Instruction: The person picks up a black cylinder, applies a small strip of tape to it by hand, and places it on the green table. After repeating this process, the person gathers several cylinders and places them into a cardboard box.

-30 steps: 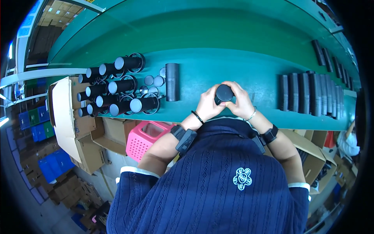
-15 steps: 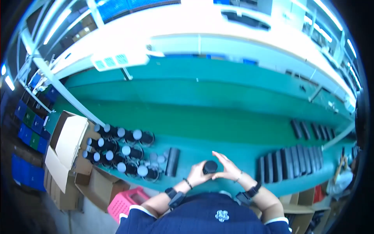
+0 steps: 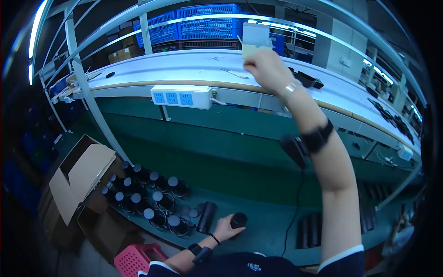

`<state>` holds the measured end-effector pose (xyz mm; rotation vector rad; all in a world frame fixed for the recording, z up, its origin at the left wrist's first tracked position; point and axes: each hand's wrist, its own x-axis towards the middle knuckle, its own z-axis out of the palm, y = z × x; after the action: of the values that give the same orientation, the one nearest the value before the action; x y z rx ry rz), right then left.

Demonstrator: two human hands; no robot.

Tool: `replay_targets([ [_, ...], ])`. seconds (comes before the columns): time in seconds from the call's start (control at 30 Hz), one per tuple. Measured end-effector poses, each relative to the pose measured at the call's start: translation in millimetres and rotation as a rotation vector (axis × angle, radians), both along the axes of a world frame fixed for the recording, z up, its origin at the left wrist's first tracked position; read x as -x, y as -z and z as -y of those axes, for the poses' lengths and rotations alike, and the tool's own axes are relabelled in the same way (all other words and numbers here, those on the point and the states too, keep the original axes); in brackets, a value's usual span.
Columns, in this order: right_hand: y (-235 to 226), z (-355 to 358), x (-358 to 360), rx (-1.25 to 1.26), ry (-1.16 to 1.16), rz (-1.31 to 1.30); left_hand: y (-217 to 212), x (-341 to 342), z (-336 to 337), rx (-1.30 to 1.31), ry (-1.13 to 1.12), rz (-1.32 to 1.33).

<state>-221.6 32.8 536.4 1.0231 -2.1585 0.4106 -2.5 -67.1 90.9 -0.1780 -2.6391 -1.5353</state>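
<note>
My left hand (image 3: 225, 229) is wrapped round a short black cylinder (image 3: 238, 220), held low over the green surface with its dark round end up. My right hand (image 3: 268, 70) is raised high over the white workbench, its fingers curled in. Whether anything is inside them is hidden. Just beyond it, overlapping in view, is a small white and pale yellow box (image 3: 256, 39). A longer black tube (image 3: 207, 217) lies beside my left hand. To the left stand several black cylinders with pale round tops (image 3: 157, 196).
A white power strip (image 3: 181, 97) is fixed to the front of the workbench (image 3: 184, 69). Open cardboard boxes (image 3: 83, 175) and a pink stool (image 3: 134, 259) stand at lower left. More black tubes (image 3: 310, 231) line up at the right, partly behind my arm. A thin cable (image 3: 295, 217) hangs from my right wrist strap.
My right hand has left the black cylinder and risen far up over the workbench. My left hand keeps the cylinder, slightly lower and farther left. The view has tilted up.
</note>
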Motion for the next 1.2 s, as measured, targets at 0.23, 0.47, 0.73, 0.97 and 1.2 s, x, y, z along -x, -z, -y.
replay_targets([
  [0.23, -16.5, 76.6, 55.8, -0.362, 0.344, 0.14, 3.2, -19.8, 8.5, -0.014, -0.044, -0.002],
  [0.47, -34.2, 43.0, 37.4, -0.374, 0.297, 0.107, 3.2, -26.8, 5.0, 0.042, 0.016, 0.024],
  [0.73, 83.6, -72.2, -94.2, 0.209, -0.529, 0.72, 13.7, -5.0, 8.8, 0.068, -0.004, 0.063],
  [0.97, 369.0, -192.3, -157.2, 1.033, -0.06, 1.407, 22.1, 32.6, -18.9, -0.014, 0.081, 0.008],
  [1.2, 456.2, -190.9, -205.7, 0.573, 0.379, 1.558, 32.0, 14.1, -21.9, 0.221, 0.143, 0.048],
])
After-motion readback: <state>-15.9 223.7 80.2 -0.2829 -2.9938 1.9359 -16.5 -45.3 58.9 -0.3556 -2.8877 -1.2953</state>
